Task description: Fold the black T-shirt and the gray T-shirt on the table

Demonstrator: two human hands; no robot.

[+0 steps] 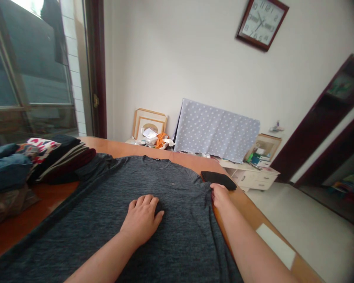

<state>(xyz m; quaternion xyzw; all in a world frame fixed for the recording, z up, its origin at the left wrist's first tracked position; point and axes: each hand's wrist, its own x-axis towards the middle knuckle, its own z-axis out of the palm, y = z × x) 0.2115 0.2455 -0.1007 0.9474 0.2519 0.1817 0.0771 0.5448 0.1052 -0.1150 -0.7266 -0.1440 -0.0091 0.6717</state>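
A dark grey long-sleeved shirt lies spread out across the wooden table, its neckline toward the far edge. My left hand rests flat on the middle of the shirt, fingers apart. At the shirt's right shoulder, my right hand pinches the fabric between thumb and fingers. Just beyond that hand sits a folded black cloth or flat black item, close to the table's right edge.
Folded clothes are stacked at the table's left, beside jeans and a plastic bag. A white sheet lies near the right edge. Behind stand a dotted cloth cover, picture frames and a white cabinet.
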